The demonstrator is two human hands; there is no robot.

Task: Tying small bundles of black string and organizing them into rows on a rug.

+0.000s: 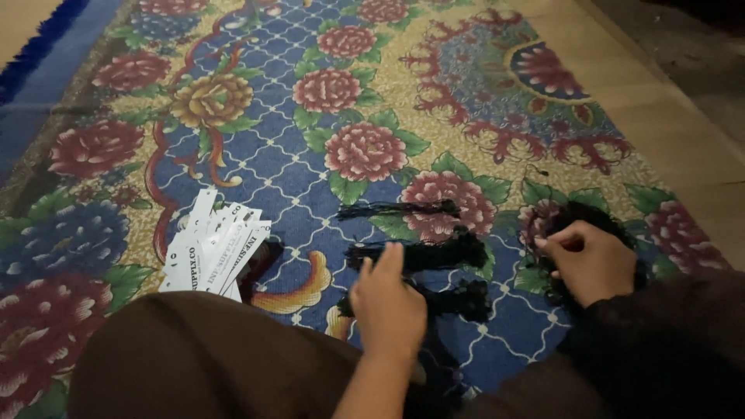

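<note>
Down on the carpet (310, 163), the left hand (386, 299) lies flat on a black strip (423, 254), grip wide. The right hand (591, 260) pinches a black tuft (578, 217); white cards (213, 248) lie left.

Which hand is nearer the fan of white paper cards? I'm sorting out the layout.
Left. The left hand rests on the black hair strips, just right of the white cards; the right hand lies farther right, on a black hair pile.
</note>
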